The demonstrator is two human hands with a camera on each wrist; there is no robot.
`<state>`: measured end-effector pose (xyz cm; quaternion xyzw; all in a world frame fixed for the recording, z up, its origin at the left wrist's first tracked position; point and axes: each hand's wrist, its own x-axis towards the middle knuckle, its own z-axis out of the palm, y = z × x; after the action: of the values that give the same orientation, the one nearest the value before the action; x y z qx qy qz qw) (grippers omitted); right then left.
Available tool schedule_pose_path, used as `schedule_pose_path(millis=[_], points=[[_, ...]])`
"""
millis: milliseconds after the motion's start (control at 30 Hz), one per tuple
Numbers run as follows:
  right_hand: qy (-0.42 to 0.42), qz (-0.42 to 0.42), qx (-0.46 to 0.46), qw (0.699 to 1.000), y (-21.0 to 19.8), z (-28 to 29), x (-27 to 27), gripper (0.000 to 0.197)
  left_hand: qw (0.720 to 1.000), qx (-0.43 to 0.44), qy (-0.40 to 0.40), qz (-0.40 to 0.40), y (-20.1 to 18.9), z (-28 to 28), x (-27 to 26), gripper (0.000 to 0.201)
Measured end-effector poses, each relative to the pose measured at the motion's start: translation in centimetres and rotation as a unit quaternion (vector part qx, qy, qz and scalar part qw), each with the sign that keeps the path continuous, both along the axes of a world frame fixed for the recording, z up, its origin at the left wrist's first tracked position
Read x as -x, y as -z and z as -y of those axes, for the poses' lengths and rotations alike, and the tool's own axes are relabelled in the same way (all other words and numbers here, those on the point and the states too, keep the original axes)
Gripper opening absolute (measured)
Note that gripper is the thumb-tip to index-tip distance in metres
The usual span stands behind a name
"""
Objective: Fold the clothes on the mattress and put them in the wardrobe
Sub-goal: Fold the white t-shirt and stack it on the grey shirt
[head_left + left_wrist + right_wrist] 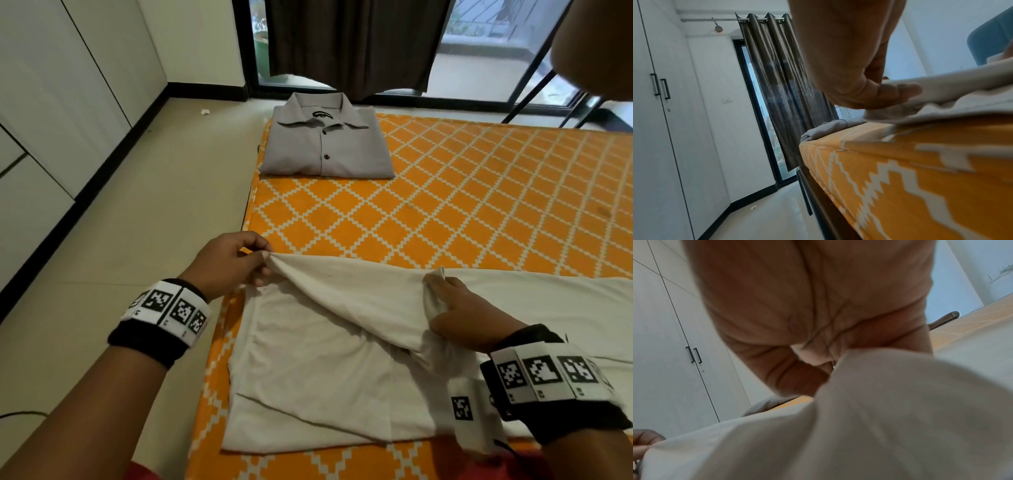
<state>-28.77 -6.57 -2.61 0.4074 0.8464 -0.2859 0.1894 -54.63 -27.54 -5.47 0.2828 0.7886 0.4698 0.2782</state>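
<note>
White garment pinched by left hand, right hand; label seemingly unreadable.

Both hands pinch white garment on mattress.

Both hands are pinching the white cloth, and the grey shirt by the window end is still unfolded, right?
Not quite: the grey shirt is already folded, as the head view shows. The left hand and right hand do both pinch the white cloth.
</note>
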Motion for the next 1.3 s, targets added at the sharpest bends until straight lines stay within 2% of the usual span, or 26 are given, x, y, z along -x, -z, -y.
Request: schedule_pose_path(millis=[67,100,200,267,400,600,767,967,1167,1300], points=[[0.001,-0.006,-0.003,1.0,0.1,-0.2,0.0,0.068,0.999,-0.007,-0.004,0.041,-0.1,0.2,0.1,0.014],[0.003,-0.008,-0.003,1.0,0.1,-0.2,0.0,0.068,0.999,-0.001,0.004,0.034,-0.1,0.3,0.2,0.013],[0.009,-0.014,-0.006,1.0,0.3,-0.3,-0.2,0.069,0.987,0.092,0.059,-0.114,0.3,0.5,0.7,0.013],[0.015,-0.021,-0.011,1.0,0.5,-0.4,-0.3,0.071,0.973,0.135,0.069,-0.175,0.6,0.5,0.5,0.012],[0.01,-0.027,-0.018,0.999,0.4,-0.4,-0.5,0.071,0.975,0.113,0.043,-0.186,1.1,0.0,0.0,0.003],[0.006,-0.022,-0.028,0.999,0.1,-0.5,-0.7,0.074,0.971,0.084,0.021,-0.225,2.2,-0.1,0.4,0.007],[0.012,0.005,-0.026,1.0,0.3,-0.3,-0.8,0.063,0.945,0.108,-0.005,-0.308,2.3,-0.5,0.1,0.017],[0.007,0.012,-0.02,1.0,0.9,0.0,-0.5,0.071,0.926,0.133,-0.003,-0.352,2.7,-0.7,-0.5,0.017],[-0.001,0.013,-0.024,1.0,1.0,-0.1,-0.6,0.084,0.922,0.116,-0.024,-0.368,3.1,-0.5,-0.8,0.014],[-0.01,-0.032,-0.067,0.997,0.8,-0.8,-0.6,0.092,0.923,0.119,-0.028,-0.364,3.1,-0.1,-0.3,0.01]])
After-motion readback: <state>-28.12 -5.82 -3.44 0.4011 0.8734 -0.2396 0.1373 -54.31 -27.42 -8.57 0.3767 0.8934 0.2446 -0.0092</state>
